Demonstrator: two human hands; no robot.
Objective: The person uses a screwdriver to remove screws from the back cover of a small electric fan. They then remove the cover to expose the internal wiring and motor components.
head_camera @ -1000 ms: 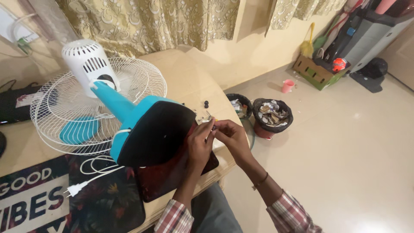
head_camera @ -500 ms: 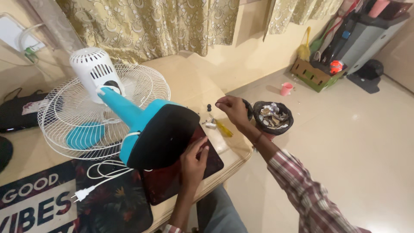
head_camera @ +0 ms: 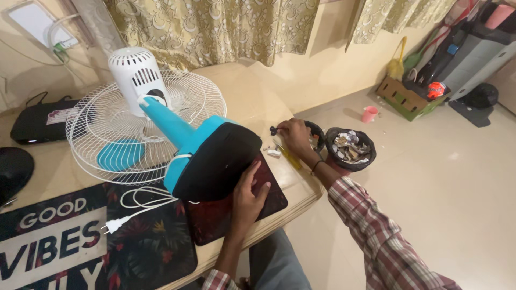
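A low cream platform (head_camera: 252, 96) is taken up, at its left and middle, by a table fan (head_camera: 161, 139) laid over on its side: the white wire guard (head_camera: 91, 134) and white motor housing (head_camera: 134, 72) lie to the far left, the teal stem runs toward the near right, and the black underside of the base (head_camera: 217, 164) is turned up. Under the base a dark red board (head_camera: 269, 201) is seen, and the white power cord (head_camera: 140, 201) with its plug trails over a dark floral mat (head_camera: 145, 252) at the near left.

The left hand (head_camera: 248, 196) is laid flat and open, fingers spread, against the near edge of the base and the board; nothing is gripped by it. The right hand (head_camera: 294, 134) is reached out to the right edge of the platform, its fingertips pinched at a small black part (head_camera: 273, 130) (whether it is already lifted cannot be told). Just beside it lie a yellow-handled screwdriver (head_camera: 287, 154) and a few small white bits (head_camera: 273, 152).

Two risks are judged here. The small pieces lie close to the platform's edge, above two black bins (head_camera: 352, 147) on the floor, and could be knocked off by the sleeve. The tilted fan is steadied by a flat palm only, so it could roll if that pressure is eased.
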